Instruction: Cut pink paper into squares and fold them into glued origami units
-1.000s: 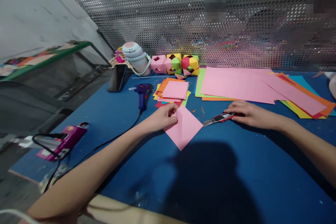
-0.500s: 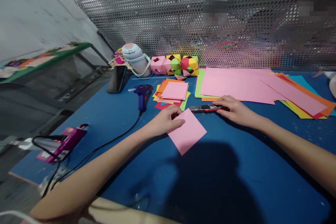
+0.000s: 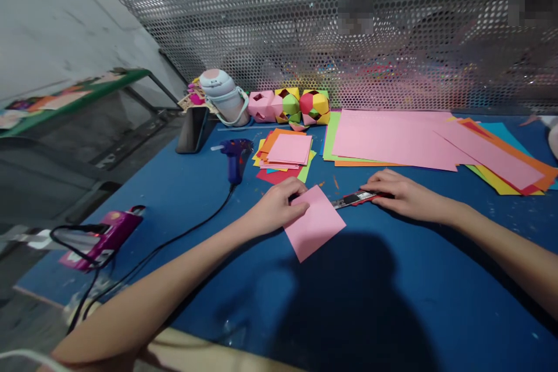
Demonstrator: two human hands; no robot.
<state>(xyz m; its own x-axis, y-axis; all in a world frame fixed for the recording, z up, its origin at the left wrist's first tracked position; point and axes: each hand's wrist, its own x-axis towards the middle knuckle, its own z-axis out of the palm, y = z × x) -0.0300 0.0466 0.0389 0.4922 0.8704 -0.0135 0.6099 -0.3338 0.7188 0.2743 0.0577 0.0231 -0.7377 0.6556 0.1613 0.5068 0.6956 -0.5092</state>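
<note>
My left hand (image 3: 283,204) pinches the upper left edge of a pink paper square (image 3: 314,226), thumb on top and fingers behind. The square is turned with one corner toward me. To its right, my right hand (image 3: 394,195) is closed around the rear end of a black and red utility knife (image 3: 355,198). The knife slants down to the left, and its blade end meets the square's upper right edge; the very tip is hidden. Behind my left hand lies a stack of coloured paper squares (image 3: 290,148), pink on top.
A blue glue gun (image 3: 234,160) with a trailing black cable lies left on the blue table (image 3: 196,192). Further left are a phone (image 3: 192,129) and a purple power strip (image 3: 104,239). Behind stand a bottle (image 3: 224,99) and folded paper balls (image 3: 290,106). Large pink sheets (image 3: 392,136) lie back right.
My right hand has moved slightly right and toward me with the knife, which now slants more. The blade end has slid from the square's top corner down along its right edge.
</note>
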